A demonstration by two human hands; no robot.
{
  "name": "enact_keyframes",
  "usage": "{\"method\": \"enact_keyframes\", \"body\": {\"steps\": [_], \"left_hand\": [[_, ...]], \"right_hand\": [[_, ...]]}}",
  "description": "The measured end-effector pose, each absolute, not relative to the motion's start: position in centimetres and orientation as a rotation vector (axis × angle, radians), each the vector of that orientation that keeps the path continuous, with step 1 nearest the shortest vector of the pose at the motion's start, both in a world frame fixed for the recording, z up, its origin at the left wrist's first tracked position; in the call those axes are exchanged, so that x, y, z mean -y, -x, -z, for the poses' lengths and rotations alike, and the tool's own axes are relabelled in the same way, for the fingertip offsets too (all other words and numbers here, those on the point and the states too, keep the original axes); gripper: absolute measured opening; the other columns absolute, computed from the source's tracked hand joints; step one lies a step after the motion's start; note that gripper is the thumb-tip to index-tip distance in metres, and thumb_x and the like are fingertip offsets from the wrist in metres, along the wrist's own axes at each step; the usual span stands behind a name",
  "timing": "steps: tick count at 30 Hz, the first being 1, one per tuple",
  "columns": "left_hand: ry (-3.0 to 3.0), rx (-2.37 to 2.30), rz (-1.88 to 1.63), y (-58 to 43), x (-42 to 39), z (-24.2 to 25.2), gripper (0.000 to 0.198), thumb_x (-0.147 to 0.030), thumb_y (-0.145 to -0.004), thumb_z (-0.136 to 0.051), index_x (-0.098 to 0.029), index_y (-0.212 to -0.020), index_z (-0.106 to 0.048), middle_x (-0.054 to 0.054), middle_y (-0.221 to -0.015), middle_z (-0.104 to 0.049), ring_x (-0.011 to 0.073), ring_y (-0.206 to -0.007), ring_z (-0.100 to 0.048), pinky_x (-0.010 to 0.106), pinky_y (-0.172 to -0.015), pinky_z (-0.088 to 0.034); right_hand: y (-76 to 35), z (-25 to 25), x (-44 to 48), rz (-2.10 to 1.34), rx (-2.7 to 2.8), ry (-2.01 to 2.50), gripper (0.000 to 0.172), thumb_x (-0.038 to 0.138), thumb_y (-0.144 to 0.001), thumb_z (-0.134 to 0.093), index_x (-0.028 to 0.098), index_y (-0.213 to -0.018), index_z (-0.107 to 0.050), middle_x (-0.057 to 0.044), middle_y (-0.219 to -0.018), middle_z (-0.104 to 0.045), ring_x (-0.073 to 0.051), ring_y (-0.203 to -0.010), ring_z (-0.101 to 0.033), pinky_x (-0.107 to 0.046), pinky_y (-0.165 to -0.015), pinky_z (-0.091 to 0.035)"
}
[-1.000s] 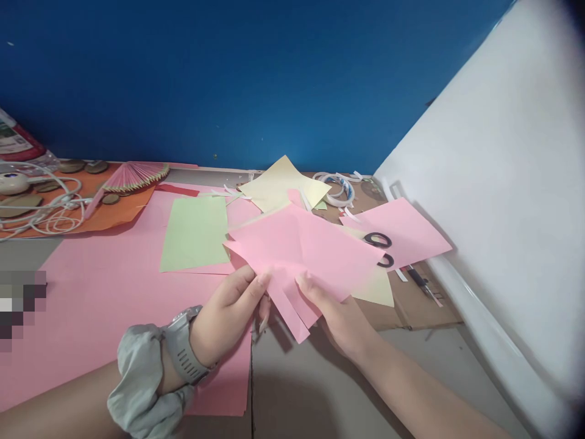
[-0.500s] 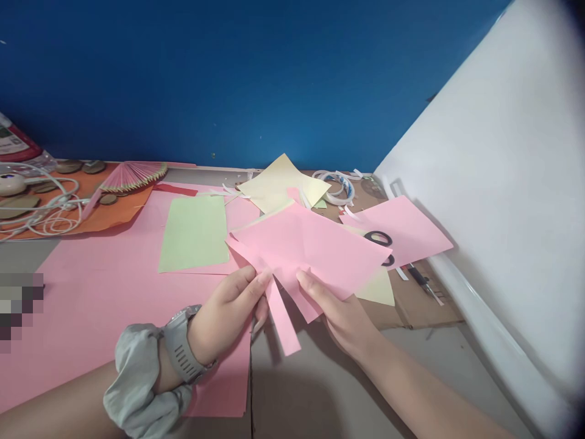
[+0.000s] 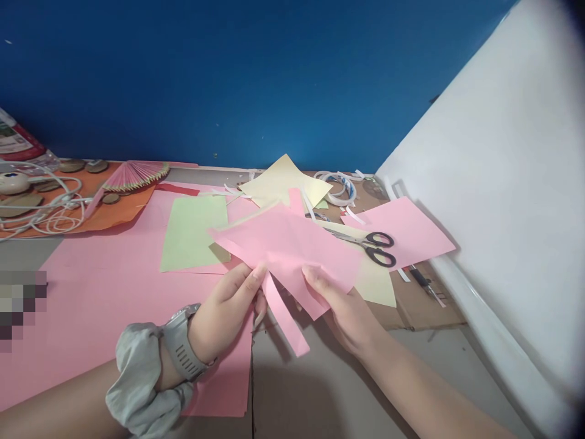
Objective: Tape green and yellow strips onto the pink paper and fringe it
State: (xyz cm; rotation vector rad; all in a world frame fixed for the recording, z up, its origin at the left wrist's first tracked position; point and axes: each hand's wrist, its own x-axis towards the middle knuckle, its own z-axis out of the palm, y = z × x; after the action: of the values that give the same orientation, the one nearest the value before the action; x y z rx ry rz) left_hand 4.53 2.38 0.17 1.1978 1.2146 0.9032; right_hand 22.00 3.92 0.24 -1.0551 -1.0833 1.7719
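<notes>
Both hands hold a pink paper sheet (image 3: 297,250) above the floor, and its corners point in several directions. A narrow strip (image 3: 287,323) along one edge is partly parted from the sheet and hangs down, curving slightly. My left hand (image 3: 228,302), with a watch and a grey scrunchie on the wrist, pinches the paper where strip and sheet meet. On the right side my right hand (image 3: 345,308) grips the sheet, thumb on top and fingers hidden underneath. Just behind the sheet lie black-handled scissors (image 3: 381,247), resting on pale yellow paper (image 3: 377,280).
Green paper (image 3: 196,231) lies on large pink sheets (image 3: 114,305) to the left. Behind are a yellow sheet (image 3: 283,180), tape rolls (image 3: 342,189) and a pleated pink fan (image 3: 137,175). A cutter (image 3: 423,280) lies right, near another pink sheet (image 3: 420,235) and the white wall (image 3: 503,183).
The held sheet has swung and shifted left, uncovering the scissors. The strip has bent and its free end has moved right. Both hands keep their hold.
</notes>
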Motion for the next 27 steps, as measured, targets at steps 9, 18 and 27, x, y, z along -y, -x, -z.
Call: {"method": "enact_keyframes", "body": {"steps": [9,18,27], "left_hand": [[-1.033,-1.110,-1.028,-4.19,-2.43,0.47,0.048,-0.041,-0.095,-0.031,-0.018,-0.055,-0.043,-0.003,-0.048,-0.047,0.0103,-0.047,-0.050,0.026,-0.055,-0.042],[-1.047,-1.183,-0.975,-4.21,-2.74,0.31,0.049,-0.046,-0.093,-0.033,-0.020,-0.052,-0.034,-0.006,-0.039,-0.038,0.0085,-0.036,-0.042,0.025,-0.046,-0.039],[-1.005,-1.140,-1.072,-3.99,-2.95,0.58,0.045,-0.042,-0.095,-0.032,-0.020,-0.056,-0.039,-0.005,-0.043,-0.043,0.0098,-0.042,-0.045,0.026,-0.050,-0.039]], "right_hand": [[-22.40,0.17,-3.82,-1.659,1.129,1.190,0.029,0.040,-0.086,-0.058,0.031,-0.113,-0.063,0.001,-0.121,-0.062,-0.021,-0.117,-0.053,-0.036,-0.100,-0.040],[-22.28,-0.22,-3.96,-1.653,1.200,1.184,0.028,0.041,-0.088,-0.055,0.026,-0.109,-0.064,-0.002,-0.119,-0.064,-0.023,-0.113,-0.056,-0.037,-0.098,-0.042],[-22.55,-0.72,-4.02,-1.610,1.222,1.355,0.032,0.049,-0.083,-0.057,0.026,-0.104,-0.065,-0.002,-0.119,-0.064,-0.024,-0.117,-0.053,-0.039,-0.100,-0.039]]}}
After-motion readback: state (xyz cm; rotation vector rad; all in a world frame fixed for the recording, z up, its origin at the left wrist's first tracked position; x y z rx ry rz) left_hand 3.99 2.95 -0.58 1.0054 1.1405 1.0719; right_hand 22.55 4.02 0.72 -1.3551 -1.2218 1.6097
